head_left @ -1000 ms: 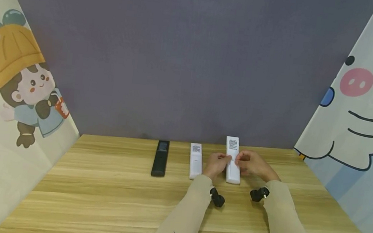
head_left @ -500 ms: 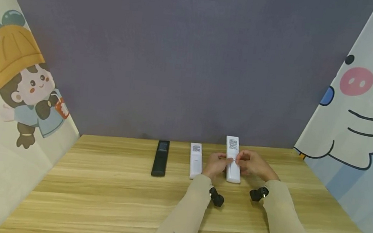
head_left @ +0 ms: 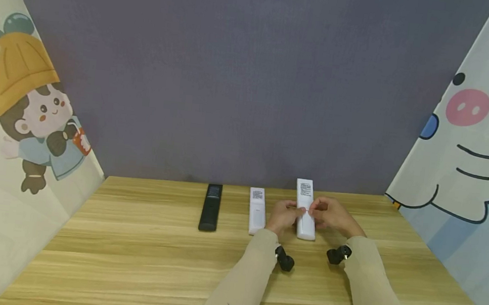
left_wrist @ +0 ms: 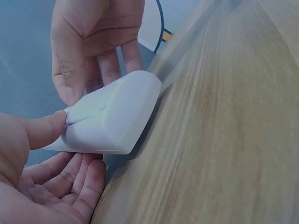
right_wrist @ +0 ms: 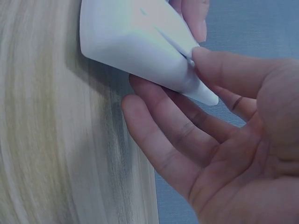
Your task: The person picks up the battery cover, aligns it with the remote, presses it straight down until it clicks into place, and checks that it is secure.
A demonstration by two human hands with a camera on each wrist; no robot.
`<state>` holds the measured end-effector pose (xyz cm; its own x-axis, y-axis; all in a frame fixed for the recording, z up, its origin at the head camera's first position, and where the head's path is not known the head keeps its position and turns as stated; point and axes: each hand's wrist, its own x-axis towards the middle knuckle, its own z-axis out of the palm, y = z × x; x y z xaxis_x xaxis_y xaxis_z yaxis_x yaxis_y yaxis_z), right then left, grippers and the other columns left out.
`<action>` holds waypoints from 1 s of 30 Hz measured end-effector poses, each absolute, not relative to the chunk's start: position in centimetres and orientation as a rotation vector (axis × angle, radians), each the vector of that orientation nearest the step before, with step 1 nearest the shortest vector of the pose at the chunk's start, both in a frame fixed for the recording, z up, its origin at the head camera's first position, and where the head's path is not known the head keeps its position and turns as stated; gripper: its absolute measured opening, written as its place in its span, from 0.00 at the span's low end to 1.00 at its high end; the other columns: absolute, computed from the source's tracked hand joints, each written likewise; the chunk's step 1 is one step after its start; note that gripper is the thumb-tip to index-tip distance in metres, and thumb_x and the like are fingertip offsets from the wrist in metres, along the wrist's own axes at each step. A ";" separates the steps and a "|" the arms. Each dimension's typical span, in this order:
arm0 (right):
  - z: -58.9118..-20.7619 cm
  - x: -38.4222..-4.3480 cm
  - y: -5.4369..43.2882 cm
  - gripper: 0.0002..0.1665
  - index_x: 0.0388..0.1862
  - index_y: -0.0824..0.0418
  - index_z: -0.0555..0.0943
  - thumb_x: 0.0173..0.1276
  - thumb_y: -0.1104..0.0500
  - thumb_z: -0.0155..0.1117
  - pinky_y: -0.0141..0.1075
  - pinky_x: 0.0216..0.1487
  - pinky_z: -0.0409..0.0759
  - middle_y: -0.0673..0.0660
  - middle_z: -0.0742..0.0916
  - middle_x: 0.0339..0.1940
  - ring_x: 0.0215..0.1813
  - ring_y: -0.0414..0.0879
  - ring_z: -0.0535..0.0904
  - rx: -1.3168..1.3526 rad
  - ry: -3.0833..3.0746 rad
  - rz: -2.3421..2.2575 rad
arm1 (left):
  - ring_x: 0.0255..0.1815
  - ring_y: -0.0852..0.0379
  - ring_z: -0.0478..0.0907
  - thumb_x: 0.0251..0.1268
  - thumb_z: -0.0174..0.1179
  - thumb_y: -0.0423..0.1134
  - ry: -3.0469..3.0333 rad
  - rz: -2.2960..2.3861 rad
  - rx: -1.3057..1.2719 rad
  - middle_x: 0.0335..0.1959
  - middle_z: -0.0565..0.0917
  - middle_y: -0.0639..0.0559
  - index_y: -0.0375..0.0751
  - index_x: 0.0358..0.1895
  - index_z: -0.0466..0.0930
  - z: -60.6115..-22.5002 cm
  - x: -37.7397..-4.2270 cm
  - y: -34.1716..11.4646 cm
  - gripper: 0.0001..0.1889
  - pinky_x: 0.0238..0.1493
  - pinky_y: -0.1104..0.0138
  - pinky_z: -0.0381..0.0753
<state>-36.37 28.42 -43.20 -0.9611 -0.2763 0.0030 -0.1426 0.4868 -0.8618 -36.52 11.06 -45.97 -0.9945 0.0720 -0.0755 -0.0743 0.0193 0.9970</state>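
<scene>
A white remote control (head_left: pixel 306 228) lies back side up between both hands, its printed label toward the far end. My left hand (head_left: pixel 281 217) grips its left edge, thumb on top and fingers curled underneath, as the left wrist view shows. From the other side my right hand (head_left: pixel 332 215) grips it, with the thumb (right_wrist: pixel 224 65) pressing at the seam of the battery cover and the fingers below. Beside the thumbs a narrow dark slit shows along the cover in both wrist views. The remote's near end is tilted close over the wooden table (left_wrist: pixel 219 140).
Left of the hands lies a second, smaller white remote (head_left: pixel 257 218), label up. Farther left is a black remote (head_left: pixel 209 213). A grey wall panel (head_left: pixel 243 83) rises behind the table, and cartoon-printed sheets (head_left: pixel 461 180) stand at both sides.
My left thumb has shifted slightly right and down over the remote, up to the cover seam. The right hand and the other remotes stay where they were.
</scene>
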 end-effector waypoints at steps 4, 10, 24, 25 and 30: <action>-43.2 -36.4 28.4 0.05 0.43 0.71 0.77 0.73 0.67 0.60 0.48 0.43 0.89 0.72 0.85 0.55 0.46 0.52 0.85 -0.353 2.597 -1.474 | 0.40 0.55 0.84 0.65 0.69 0.36 2.182 2.123 -0.004 0.42 0.88 0.45 0.33 0.52 0.86 -46.1 -36.6 11.1 0.15 0.42 0.65 0.83; -43.1 -36.2 28.2 0.05 0.43 0.70 0.76 0.74 0.67 0.60 0.49 0.44 0.89 0.73 0.84 0.56 0.47 0.53 0.85 -0.338 2.598 -1.470 | 0.39 0.55 0.84 0.66 0.70 0.37 2.186 2.124 -0.006 0.41 0.88 0.46 0.34 0.51 0.86 -46.2 -36.8 11.1 0.14 0.41 0.66 0.83; -43.0 -35.9 28.2 0.07 0.44 0.71 0.75 0.74 0.66 0.62 0.50 0.44 0.88 0.73 0.85 0.55 0.47 0.53 0.85 -0.361 2.598 -1.473 | 0.41 0.55 0.85 0.65 0.70 0.37 2.241 2.079 -0.055 0.42 0.88 0.48 0.35 0.50 0.86 -46.2 -36.7 11.4 0.13 0.43 0.64 0.83; -43.1 -36.0 28.3 0.08 0.43 0.71 0.75 0.74 0.66 0.62 0.50 0.43 0.88 0.73 0.85 0.55 0.47 0.53 0.85 -0.370 2.599 -1.469 | 0.41 0.56 0.84 0.65 0.70 0.37 2.249 2.072 -0.049 0.42 0.88 0.48 0.35 0.50 0.86 -46.2 -36.7 11.4 0.13 0.44 0.65 0.83; -43.4 -36.3 28.4 0.07 0.44 0.71 0.75 0.73 0.67 0.62 0.47 0.42 0.88 0.71 0.86 0.51 0.45 0.50 0.85 -0.346 2.614 -1.456 | 0.39 0.57 0.84 0.65 0.70 0.36 2.315 2.023 0.002 0.41 0.89 0.47 0.34 0.49 0.86 -46.3 -36.7 11.4 0.13 0.41 0.66 0.83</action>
<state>-36.29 28.38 -43.37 -0.9653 -0.2613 -0.0016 -0.1362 0.5083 -0.8503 -36.73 11.41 -46.29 -0.9978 0.0449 -0.0496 -0.0431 0.1352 0.9899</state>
